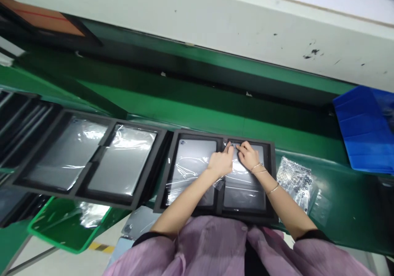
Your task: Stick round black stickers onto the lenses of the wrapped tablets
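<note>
A dark foam tray (219, 173) lies in front of me with two film-covered grey panels side by side. My left hand (222, 160) is at the upper left corner of the right panel (244, 189), its fingers curled and pressed down near a small dark part. My right hand (248, 156) touches the same top edge from the right, fingers bent together. Whatever the fingertips hold is too small to make out. The left panel (193, 157) has a round dark spot at its upper left corner.
To the left is another foam tray (135, 165) with two wrapped panels, above a green bin (58, 226) holding clear film. On the right lie a plastic bag of small black rings (295, 181) and a blue container (363, 132).
</note>
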Motion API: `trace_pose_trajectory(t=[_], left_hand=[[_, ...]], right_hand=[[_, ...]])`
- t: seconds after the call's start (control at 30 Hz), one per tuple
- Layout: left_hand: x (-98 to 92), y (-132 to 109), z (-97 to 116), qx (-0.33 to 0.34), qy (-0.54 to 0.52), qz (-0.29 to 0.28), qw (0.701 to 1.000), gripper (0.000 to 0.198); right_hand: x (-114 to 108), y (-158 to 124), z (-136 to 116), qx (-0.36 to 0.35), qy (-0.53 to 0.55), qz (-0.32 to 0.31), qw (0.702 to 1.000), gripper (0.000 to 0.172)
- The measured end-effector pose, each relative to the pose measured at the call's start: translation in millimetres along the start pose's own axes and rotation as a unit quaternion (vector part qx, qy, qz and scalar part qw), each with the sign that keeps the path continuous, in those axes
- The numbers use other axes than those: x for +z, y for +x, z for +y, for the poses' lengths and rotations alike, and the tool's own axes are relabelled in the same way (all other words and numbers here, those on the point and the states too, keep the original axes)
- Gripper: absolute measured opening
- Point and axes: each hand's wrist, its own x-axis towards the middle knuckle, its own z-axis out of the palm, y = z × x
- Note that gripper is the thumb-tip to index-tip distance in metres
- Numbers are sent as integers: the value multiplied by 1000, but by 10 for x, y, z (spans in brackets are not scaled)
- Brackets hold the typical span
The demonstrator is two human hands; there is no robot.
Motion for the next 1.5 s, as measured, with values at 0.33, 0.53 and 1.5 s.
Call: trace_pose_trajectory(t=[0.33,0.53,1.5], left_hand=[[-48,118,-117,42,-94,26,994,57],[-243,-570,-451,56,-311,140,938,75],[-112,-1541,-908,-61,-853,112,505,47]], right_hand=[[-122,177,-111,43,58,-12,997,25],[-565,-65,-467,22,195,11,980,30],[-675,-250,-1879,-178,178,133,959,17]])
